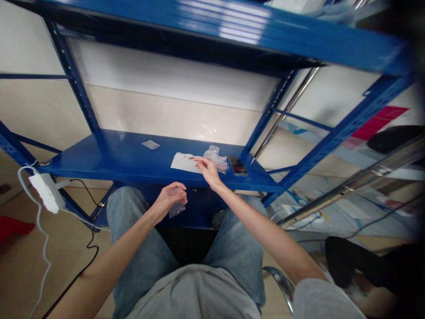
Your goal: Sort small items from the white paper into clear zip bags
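My left hand is closed on a small clear plastic bag, which hangs below the fingers in front of the shelf edge. My right hand reaches over the blue shelf board, thumb and fingers drawn together in a pinch at the right end of a white sheet. Tiny brownish bits lie on that sheet near the fingertips. Whatever the pinch holds is too small to make out. Just beyond and right of this hand lie several clear plastic bags, partly covered by it.
A dark, blurred-out object lies at the board's right end. Another small clear bag rests at the back left. A white power strip with cables hangs by the left post. Overhead runs a blue shelf beam.
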`<action>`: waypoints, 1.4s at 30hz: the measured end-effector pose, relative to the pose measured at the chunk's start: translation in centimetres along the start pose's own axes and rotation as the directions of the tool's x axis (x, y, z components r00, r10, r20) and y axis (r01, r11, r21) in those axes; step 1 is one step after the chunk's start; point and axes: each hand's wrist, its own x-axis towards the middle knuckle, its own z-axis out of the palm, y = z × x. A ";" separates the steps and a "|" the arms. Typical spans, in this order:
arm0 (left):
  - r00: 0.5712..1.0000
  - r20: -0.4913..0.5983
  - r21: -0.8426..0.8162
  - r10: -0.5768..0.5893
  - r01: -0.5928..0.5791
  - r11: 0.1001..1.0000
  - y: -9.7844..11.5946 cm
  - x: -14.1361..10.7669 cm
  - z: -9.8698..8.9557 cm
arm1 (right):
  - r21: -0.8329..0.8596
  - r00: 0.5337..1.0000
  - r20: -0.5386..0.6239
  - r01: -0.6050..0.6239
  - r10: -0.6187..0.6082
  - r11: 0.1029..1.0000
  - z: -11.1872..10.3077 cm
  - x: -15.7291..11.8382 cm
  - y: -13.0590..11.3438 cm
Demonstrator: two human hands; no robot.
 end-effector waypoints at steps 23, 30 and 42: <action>0.988 -0.094 0.105 -0.120 0.130 0.986 -0.4 -0.2 1.5 | -0.569 0.964 0.229 0.247 -0.137 0.784 1.6 10.7 7.0; 0.988 -0.130 0.176 -0.087 0.109 0.978 0.0 -0.3 1.2 | 0.130 0.989 0.141 0.017 -0.035 0.991 2.5 0.0 -0.1; 0.975 0.167 0.334 -0.148 0.086 0.939 -2.7 -1.0 2.3 | 0.108 0.990 -0.023 -0.137 0.140 0.985 -1.0 -17.1 -5.5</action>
